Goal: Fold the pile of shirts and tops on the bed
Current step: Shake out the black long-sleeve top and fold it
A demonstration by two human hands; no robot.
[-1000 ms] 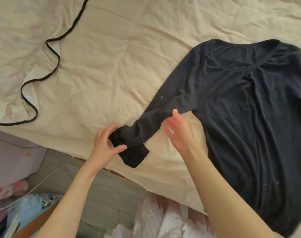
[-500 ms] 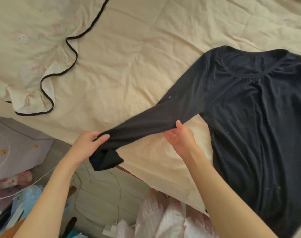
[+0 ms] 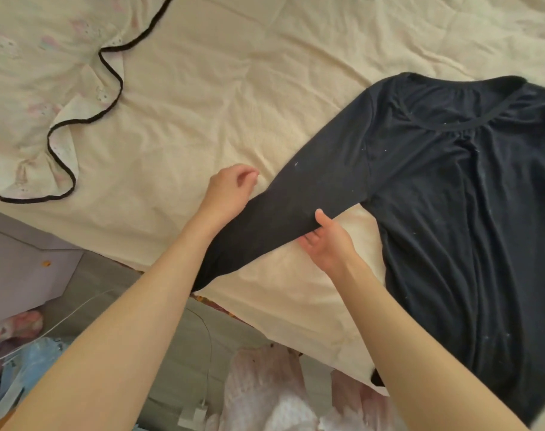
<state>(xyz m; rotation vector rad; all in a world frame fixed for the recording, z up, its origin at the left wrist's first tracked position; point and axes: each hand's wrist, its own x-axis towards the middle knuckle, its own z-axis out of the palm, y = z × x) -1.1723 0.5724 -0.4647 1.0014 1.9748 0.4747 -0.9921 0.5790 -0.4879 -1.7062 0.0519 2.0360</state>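
L hand (image 3: 230, 189) let go of sleeve (image 3: 296, 209), moved up, grip released; R hand (image 3: 327, 241) pinches it.

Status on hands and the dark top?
Left hand loosely curled, holding nothing. Right hand holds dark top sleeve. Top flat on bed. Nothing blocking.

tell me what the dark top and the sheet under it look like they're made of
Dark top: looks like a thin, matte knit jersey, perhaps cotton or a blend; it drapes in soft folds, gathers below the neckline and shows pale lint specks.
Sheet: looks like a cream woven cotton, matte, with fine sharp creases all over. The exact fibre of either cannot be told.
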